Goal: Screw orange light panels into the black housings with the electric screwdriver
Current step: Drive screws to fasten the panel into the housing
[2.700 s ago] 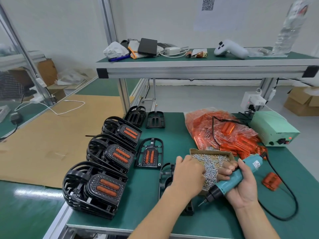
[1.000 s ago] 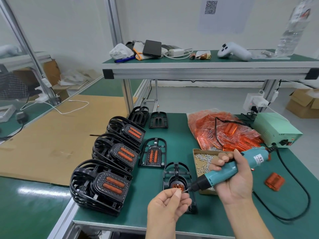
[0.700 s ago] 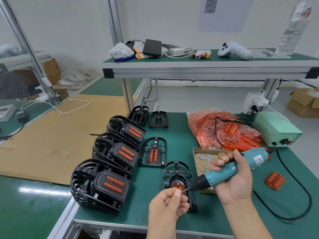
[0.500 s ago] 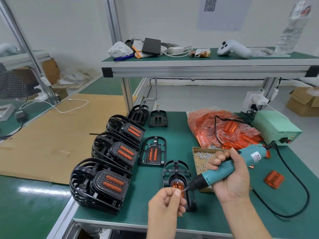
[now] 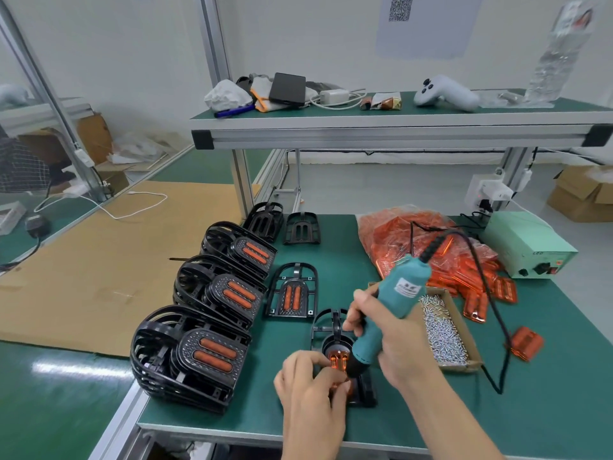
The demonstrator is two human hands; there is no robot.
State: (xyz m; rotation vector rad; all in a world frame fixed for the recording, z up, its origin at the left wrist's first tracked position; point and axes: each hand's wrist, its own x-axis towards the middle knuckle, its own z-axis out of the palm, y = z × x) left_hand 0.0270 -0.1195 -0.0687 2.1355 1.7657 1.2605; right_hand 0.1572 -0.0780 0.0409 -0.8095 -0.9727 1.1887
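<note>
A black housing [image 5: 331, 327] lies flat near the table's front edge with an orange light panel [image 5: 337, 357] seated in it. My right hand [image 5: 394, 340] grips the teal electric screwdriver [image 5: 391, 303], tilted steeply with its black tip down on the panel. My left hand [image 5: 306, 383] sits at the housing's near end, fingers curled against the panel and housing beside the tip. The screw itself is hidden. Another housing with its panel [image 5: 292, 292] lies just behind.
Three stacks of finished housings [image 5: 195, 353] line the table's left side; two empty housings [image 5: 302, 227] lie behind. A cardboard box of screws [image 5: 444, 330], a bag of orange panels [image 5: 414, 240], loose panels [image 5: 526, 342] and a green power supply [image 5: 527, 247] are to the right.
The screwdriver has swung from nearly level to steeply upright, tip down onto the panel. My left hand moved forward onto the housing.
</note>
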